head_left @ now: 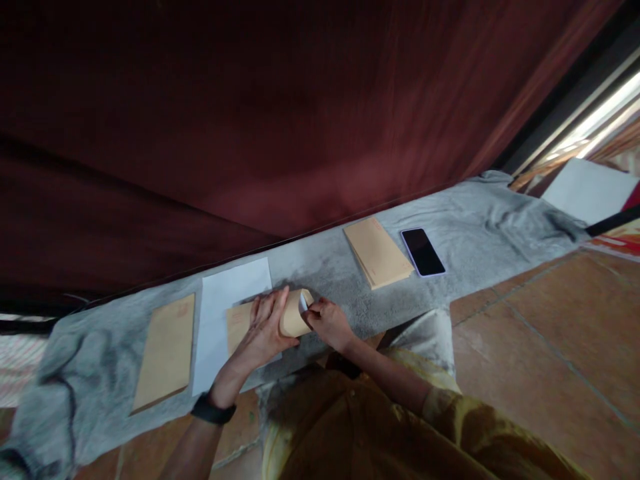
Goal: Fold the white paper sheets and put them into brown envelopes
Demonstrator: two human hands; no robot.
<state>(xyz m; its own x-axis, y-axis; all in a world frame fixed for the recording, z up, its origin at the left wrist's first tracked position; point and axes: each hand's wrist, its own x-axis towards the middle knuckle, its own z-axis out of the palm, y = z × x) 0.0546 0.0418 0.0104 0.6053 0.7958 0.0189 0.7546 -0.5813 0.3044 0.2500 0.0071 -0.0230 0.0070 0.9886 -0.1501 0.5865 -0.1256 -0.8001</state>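
A brown envelope [240, 322] lies on a grey cloth [340, 280] in front of me. My left hand [265, 330] rests flat on it with fingers stretched out, pressing it down. My right hand [327, 321] pinches the envelope's curled open end, where a bit of white paper [303, 302] shows. Partly under the envelope lies a white sheet [220, 313]. A black band is on my left wrist.
Another brown envelope [165, 350] lies at the left. A stack of brown envelopes [376, 252] and a black phone [423, 251] lie to the right. A dark red curtain [250, 120] hangs behind the cloth. The floor is orange tile [550, 333]. White paper [587, 190] lies far right.
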